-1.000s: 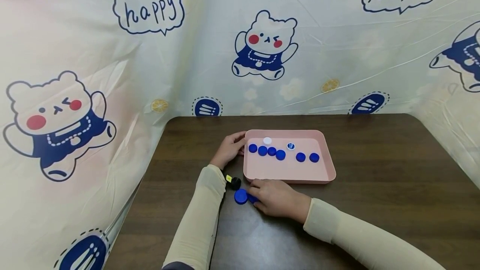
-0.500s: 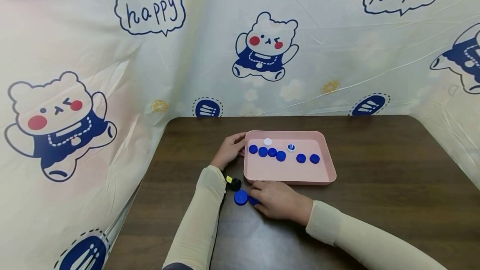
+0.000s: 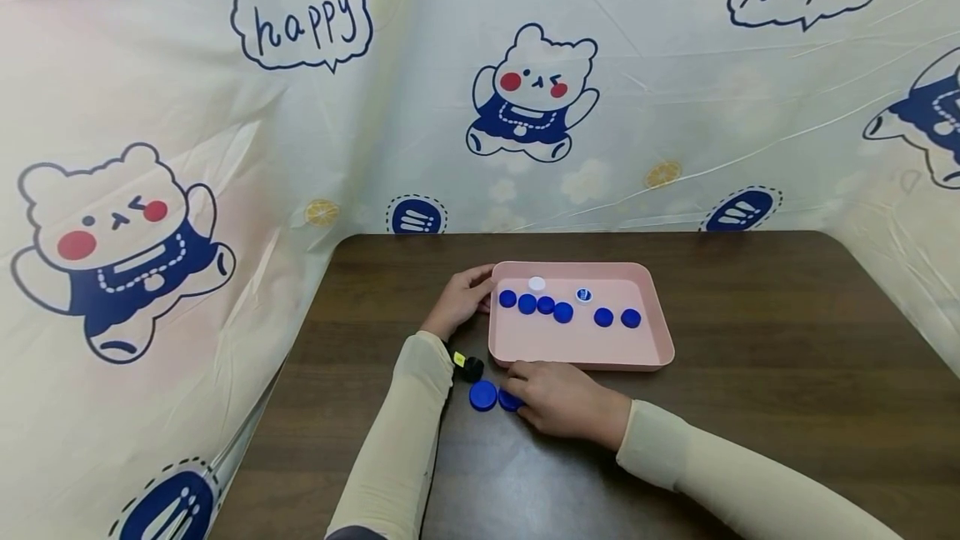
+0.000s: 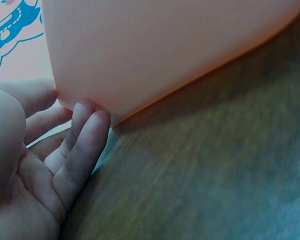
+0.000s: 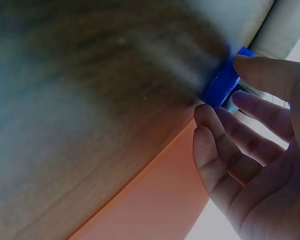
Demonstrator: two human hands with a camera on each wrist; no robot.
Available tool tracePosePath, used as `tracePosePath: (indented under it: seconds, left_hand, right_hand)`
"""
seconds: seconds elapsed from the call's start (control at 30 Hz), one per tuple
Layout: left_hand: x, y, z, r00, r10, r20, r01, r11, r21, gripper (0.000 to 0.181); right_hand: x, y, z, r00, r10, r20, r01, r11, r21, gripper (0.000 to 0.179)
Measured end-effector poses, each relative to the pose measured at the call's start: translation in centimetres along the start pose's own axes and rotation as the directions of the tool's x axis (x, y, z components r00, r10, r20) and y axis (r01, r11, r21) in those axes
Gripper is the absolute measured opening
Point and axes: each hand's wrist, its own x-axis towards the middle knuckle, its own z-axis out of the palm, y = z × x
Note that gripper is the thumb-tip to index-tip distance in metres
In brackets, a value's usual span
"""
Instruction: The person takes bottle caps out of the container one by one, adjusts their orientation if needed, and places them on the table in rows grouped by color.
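In the head view, my left hand (image 3: 456,304) holds the far-left corner of a pink tray (image 3: 551,348). The left wrist view shows curved fingers and thumb against the tray's outer wall (image 4: 165,45). My right hand (image 3: 566,402) is on the table by the tray's near edge. Between thumb and fingers it pinches a blue bottle cap (image 5: 222,82), partly hidden by the hand in the head view. Close to its left lies another blue bottle cap (image 3: 483,396). Several blue caps (image 3: 563,312) form a loose row inside the tray.
Also in the tray are a white cap (image 3: 537,283) and a white cap with a blue print (image 3: 584,295). A black object with a yellow label (image 3: 471,368) is by the left wrist. A printed cloth (image 3: 645,107) hangs behind the brown table (image 3: 787,373).
My right hand has shifted slightly to the right, and the cap at its fingers shows more clearly beside the other loose cap. My left hand and the tray stay nearly still.
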Motion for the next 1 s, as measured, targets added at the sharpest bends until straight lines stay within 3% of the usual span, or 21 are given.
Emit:
tracePosePath:
  seconds: [1.0]
  left_hand:
    - [0.04,-0.01,0.12,1.0,-0.005,-0.007,0.005,1.0,0.003,0.038]
  right_hand:
    - [0.06,-0.05,-0.63,0.999,-0.022,-0.038,0.023,1.0,0.006,0.029]
